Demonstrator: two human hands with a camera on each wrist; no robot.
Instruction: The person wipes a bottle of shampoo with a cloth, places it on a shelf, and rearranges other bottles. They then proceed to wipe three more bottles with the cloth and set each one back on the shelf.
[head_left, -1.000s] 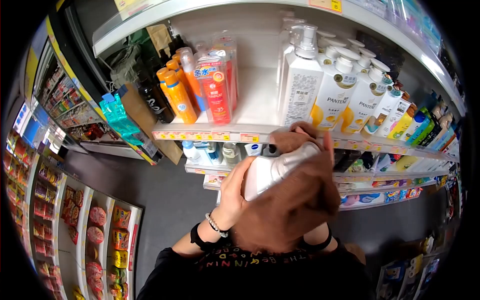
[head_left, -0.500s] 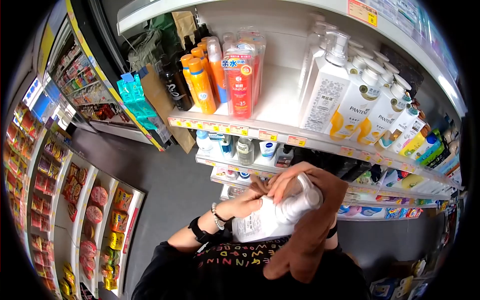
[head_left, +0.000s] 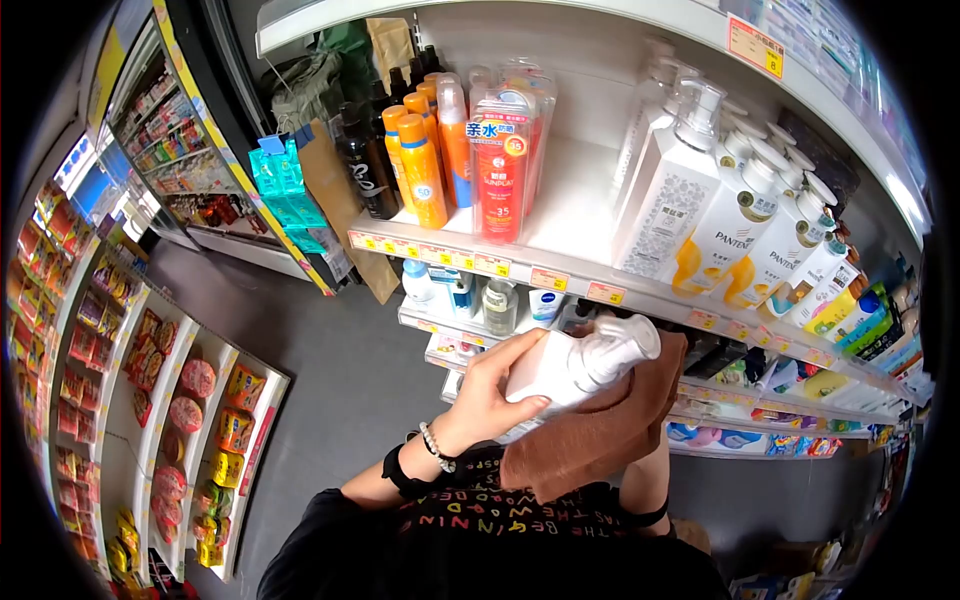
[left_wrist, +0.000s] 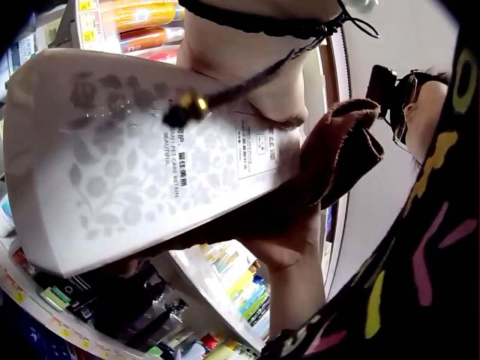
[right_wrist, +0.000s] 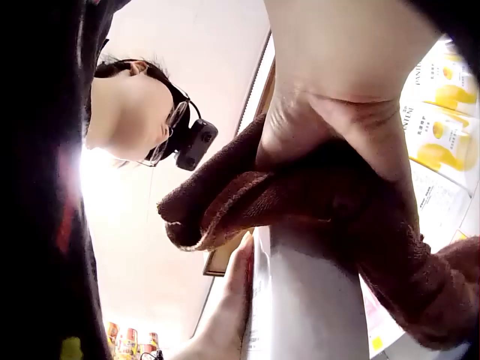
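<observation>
A white pump bottle [head_left: 545, 372] tilts in front of the chest, its pump head [head_left: 625, 342] toward the right. My left hand [head_left: 490, 390] grips its body, thumb on the near side. Grey flowers and small print cover the bottle's side [left_wrist: 127, 157] in the left wrist view. Under and beside the bottle hangs a brown cloth [head_left: 600, 440]. The right hand [right_wrist: 337, 127] holds this cloth against the bottle, with folds hiding most of its fingers. In the head view, the cloth covers the right hand and only the forearm shows below it.
Beyond the hands runs a shelf [head_left: 570, 225] with orange spray bottles [head_left: 422, 170], red sunscreen packs [head_left: 500, 175], a similar white pump bottle [head_left: 665, 195] and Pantene bottles [head_left: 730, 235]. Lower shelves hold small bottles [head_left: 500, 305]. Snack racks [head_left: 190, 400] stand at left.
The bottle has moved up and away from the chest, turning in the left hand. The cloth has shifted from over the bottle to below and beside it. The head view has swung right.
</observation>
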